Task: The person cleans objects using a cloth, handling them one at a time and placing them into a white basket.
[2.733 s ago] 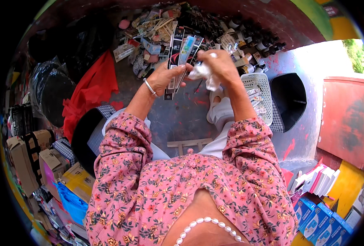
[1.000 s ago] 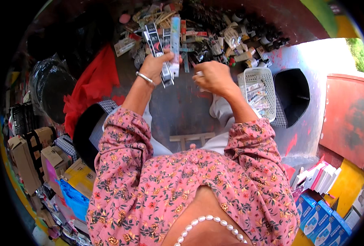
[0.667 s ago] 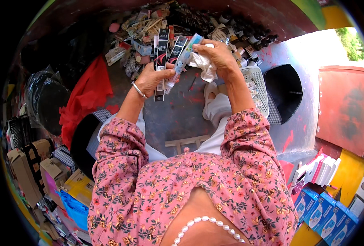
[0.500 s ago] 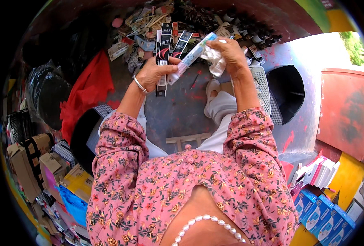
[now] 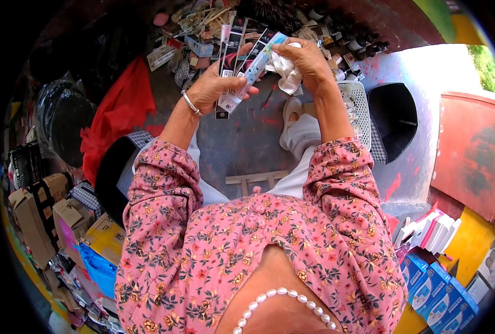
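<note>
My left hand [image 5: 209, 89] is closed round the lower ends of several slim black packages [image 5: 234, 42], which fan upward and away from me. A slim light-blue and white package [image 5: 254, 68] lies slanted across the front of them, its lower end under my left thumb. My right hand [image 5: 308, 62] pinches the upper end of that light-blue package. Bunched in the same right hand is a crumpled white cloth [image 5: 285, 75], hanging below the fingers. What the packages contain cannot be seen.
Beyond my hands lies a heap of small packages [image 5: 203, 28], with dark bottles [image 5: 364, 42] to its right. A grey perforated basket [image 5: 356, 106] and a black bin [image 5: 393, 119] stand right. Red cloth [image 5: 122, 111] and cardboard boxes [image 5: 33, 222] are left, blue boxes [image 5: 442, 295] lower right.
The light-blue package has moved left and now overlaps the black packages in my left hand. The black packages are more fanned out. My right hand has come slightly left with the cloth.
</note>
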Demonstrator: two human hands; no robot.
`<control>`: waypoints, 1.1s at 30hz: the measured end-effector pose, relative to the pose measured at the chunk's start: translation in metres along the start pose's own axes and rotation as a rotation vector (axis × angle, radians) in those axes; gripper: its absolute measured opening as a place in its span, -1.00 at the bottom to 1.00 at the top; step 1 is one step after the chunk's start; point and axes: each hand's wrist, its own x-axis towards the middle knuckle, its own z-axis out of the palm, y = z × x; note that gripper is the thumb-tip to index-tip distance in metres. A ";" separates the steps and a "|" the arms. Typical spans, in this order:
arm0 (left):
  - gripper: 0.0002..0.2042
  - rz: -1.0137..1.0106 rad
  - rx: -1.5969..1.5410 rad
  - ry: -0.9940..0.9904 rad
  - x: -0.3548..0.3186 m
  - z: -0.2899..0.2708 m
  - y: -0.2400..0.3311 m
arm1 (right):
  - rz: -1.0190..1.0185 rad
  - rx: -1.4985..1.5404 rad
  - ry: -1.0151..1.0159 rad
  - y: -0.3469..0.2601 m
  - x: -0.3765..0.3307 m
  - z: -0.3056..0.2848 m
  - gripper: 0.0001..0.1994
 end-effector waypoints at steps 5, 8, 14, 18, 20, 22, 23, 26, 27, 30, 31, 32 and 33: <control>-0.36 -0.060 0.092 -0.016 -0.001 -0.004 -0.001 | 0.120 0.036 -0.097 -0.004 -0.005 0.000 -0.77; -0.45 -0.122 0.100 -0.013 -0.005 -0.007 -0.001 | 0.161 0.159 -0.263 -0.006 -0.007 -0.005 -0.78; -0.48 -0.055 0.065 0.074 0.002 -0.016 0.005 | 0.063 0.291 0.050 0.000 0.002 -0.011 -0.86; -0.63 -0.034 -0.228 0.353 0.011 -0.044 0.002 | 0.025 0.530 0.175 0.003 0.014 -0.032 -0.89; -0.71 -0.011 -0.436 0.392 0.019 -0.055 -0.008 | 0.012 0.631 0.180 0.004 0.015 -0.033 -0.88; -0.75 0.059 -0.559 0.436 0.022 -0.053 -0.018 | -0.018 0.735 0.196 0.013 0.022 -0.027 -0.86; -0.75 0.085 -0.545 0.406 0.024 -0.049 -0.022 | -0.073 0.684 0.326 0.019 0.026 -0.019 -0.91; -0.70 0.063 -0.602 0.258 0.023 -0.022 -0.014 | -0.343 0.476 0.342 0.005 -0.001 0.023 -0.91; -0.66 0.077 -0.572 0.204 0.022 -0.018 -0.009 | -0.421 0.174 0.293 -0.001 -0.014 0.031 -0.90; -0.61 0.121 -0.611 0.175 0.025 -0.017 -0.001 | -1.055 -0.564 0.222 0.002 -0.029 0.049 -0.75; -0.61 0.180 -0.734 -0.142 0.031 -0.036 -0.011 | -1.131 -0.701 0.180 0.003 -0.035 0.055 -0.70; -0.61 0.194 -0.820 -0.468 0.038 -0.055 -0.022 | -1.204 -0.841 0.138 0.006 -0.038 0.059 -0.66; -0.61 0.152 -0.683 -0.202 0.031 -0.034 -0.008 | -1.267 -0.910 0.145 0.011 -0.036 0.058 -0.65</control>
